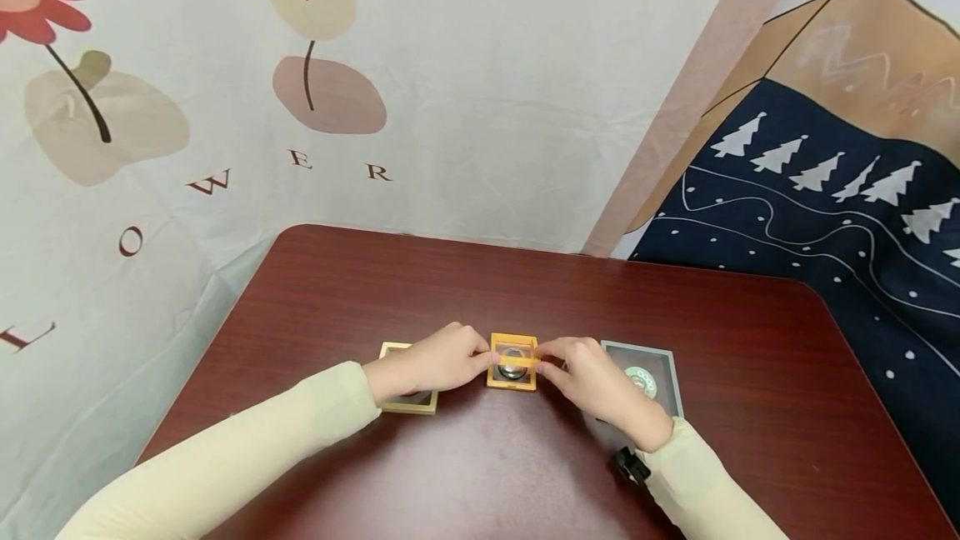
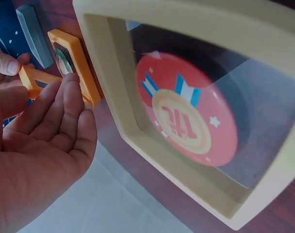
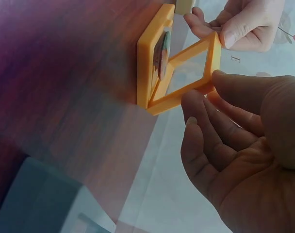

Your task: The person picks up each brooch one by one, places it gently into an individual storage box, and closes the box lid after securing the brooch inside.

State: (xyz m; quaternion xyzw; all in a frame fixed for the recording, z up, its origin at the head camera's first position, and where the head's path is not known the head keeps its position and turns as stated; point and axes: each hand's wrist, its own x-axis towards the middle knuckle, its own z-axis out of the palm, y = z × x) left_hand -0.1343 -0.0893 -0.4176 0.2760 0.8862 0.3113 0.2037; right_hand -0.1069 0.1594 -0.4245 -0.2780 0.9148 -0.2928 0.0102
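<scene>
Near the middle of the table, an orange hinged display frame lies with its lid raised. The lid is tilted up from the base in the right wrist view. My left hand pinches one corner of this lid between thumb and fingers. On the opposite side, my right hand pinches the other corner. A round glossy badge is in the orange frame; its picture is too small to read. Its greenish edge shows in the right wrist view.
Under my left forearm lies a beige frame holding a red round badge behind clear film. A larger grey frame with a pale green round piece lies beside my right hand. Printed cloth hangs behind the table.
</scene>
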